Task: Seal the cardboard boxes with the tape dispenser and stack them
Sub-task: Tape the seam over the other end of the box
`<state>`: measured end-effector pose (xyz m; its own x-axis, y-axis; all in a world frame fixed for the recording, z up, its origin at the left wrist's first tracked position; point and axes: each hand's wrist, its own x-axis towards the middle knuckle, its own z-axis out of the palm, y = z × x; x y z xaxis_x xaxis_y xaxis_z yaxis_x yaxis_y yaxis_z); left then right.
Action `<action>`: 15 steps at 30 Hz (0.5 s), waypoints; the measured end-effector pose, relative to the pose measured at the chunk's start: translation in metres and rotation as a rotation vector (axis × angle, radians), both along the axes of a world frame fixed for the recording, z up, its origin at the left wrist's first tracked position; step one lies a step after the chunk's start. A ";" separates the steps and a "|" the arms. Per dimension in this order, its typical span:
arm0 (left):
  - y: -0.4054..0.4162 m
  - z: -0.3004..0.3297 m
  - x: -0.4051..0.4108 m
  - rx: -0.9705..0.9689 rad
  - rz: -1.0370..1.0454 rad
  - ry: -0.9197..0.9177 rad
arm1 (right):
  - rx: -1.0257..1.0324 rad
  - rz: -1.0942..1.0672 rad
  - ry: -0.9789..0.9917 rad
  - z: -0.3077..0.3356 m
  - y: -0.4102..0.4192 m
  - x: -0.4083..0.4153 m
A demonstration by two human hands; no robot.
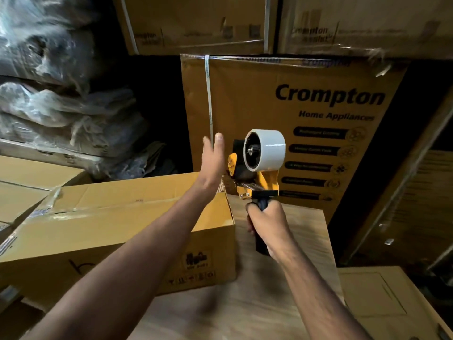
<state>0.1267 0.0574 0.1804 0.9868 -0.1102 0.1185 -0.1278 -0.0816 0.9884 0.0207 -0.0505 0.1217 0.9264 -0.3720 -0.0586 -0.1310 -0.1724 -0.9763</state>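
Note:
A long brown cardboard box (117, 227) lies on a wooden table (245, 307), its top flaps closed with clear tape along the seam and at the left end. My right hand (268, 220) grips the black handle of a yellow tape dispenser (257, 173), held upright just right of the box's far right corner, with a white tape roll on it. My left hand (213, 160) is raised above that far right corner, fingers straight, close to the dispenser's front but holding nothing.
A large "Crompton Home Appliances" carton (282, 106) stands right behind the table, with more cartons (196, 23) stacked above it. Plastic-wrapped bundles (54, 94) pile up at the left. Other cardboard boxes sit at the left edge (27, 182) and at the lower right (382, 298).

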 end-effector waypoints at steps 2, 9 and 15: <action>0.006 -0.008 0.010 -0.194 -0.061 0.463 | 0.037 0.031 -0.021 0.004 0.000 0.001; 0.030 -0.041 0.047 -0.545 -0.440 0.893 | 0.086 0.137 -0.050 0.003 -0.001 0.014; 0.039 -0.036 0.079 -0.547 -0.378 1.015 | 0.082 0.136 -0.051 0.011 0.004 0.032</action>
<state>0.2055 0.0961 0.1441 0.5743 -0.5888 -0.5687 0.7993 0.2533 0.5449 0.0529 -0.0467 0.1328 0.9705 -0.2386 -0.0349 -0.0616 -0.1051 -0.9925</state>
